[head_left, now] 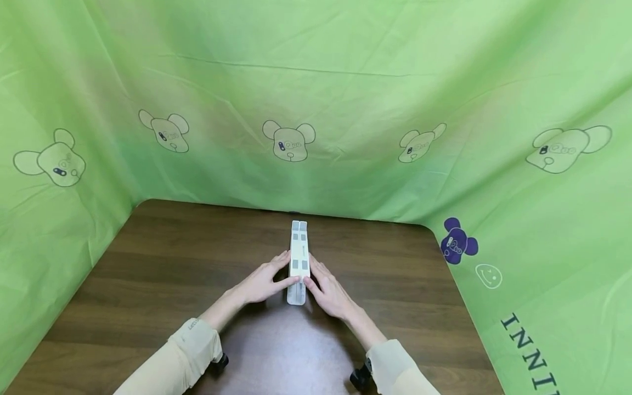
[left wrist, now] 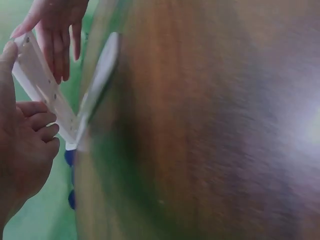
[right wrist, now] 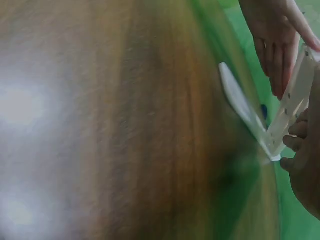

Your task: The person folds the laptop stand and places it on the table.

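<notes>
A white folding laptop stand (head_left: pixel 299 249) with grey pads is on the table in front of me, its narrow length pointing away. In the left wrist view the stand (left wrist: pixel 45 82) is spread into a V, hinged at the far end, with the lower part along the tabletop and the upper part raised. My left hand (head_left: pixel 264 281) holds the raised part from the left, thumb at its near tip and fingers along the side. On the opposite side my right hand (head_left: pixel 333 293) grips it likewise, its thumb also at the near tip.
The brown wooden table (head_left: pixel 197 241) spreads around the stand. A green curtain (head_left: pixel 345 181) printed with bear heads encloses the back and both sides, close to the table's edges. Black wrist devices (head_left: pixel 362 377) are under the sleeve cuffs.
</notes>
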A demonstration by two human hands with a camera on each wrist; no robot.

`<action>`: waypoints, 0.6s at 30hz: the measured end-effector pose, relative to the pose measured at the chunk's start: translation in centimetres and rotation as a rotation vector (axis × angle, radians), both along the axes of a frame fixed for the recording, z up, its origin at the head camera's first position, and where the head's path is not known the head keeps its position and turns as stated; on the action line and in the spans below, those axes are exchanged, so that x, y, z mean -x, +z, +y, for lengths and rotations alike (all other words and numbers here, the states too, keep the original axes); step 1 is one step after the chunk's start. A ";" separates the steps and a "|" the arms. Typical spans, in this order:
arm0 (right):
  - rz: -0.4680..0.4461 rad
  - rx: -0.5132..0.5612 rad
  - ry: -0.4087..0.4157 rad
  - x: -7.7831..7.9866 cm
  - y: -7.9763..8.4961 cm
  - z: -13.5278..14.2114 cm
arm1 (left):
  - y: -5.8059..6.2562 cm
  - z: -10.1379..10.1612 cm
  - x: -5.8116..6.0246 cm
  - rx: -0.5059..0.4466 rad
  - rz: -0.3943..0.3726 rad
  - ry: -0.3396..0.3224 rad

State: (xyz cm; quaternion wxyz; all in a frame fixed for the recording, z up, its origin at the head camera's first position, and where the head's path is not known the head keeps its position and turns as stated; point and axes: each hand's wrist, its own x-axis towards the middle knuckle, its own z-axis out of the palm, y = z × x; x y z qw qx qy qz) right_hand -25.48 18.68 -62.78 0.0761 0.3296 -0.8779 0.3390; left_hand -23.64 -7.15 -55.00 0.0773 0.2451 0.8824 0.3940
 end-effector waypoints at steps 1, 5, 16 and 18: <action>-0.001 -0.019 0.005 -0.2 0.0 0.0 | -0.1 -0.1 -0.1 0.019 0.005 -0.013; -0.013 -0.027 0.041 -1.4 0.3 -0.1 | -0.7 -0.3 -0.5 0.077 0.052 -0.058; -0.147 -0.229 0.049 -4.1 4.4 -1.1 | -1.7 -0.6 -1.0 0.232 0.160 -0.134; -0.159 -0.266 0.049 -4.1 4.3 -1.0 | -1.9 -0.6 -1.2 0.264 0.175 -0.138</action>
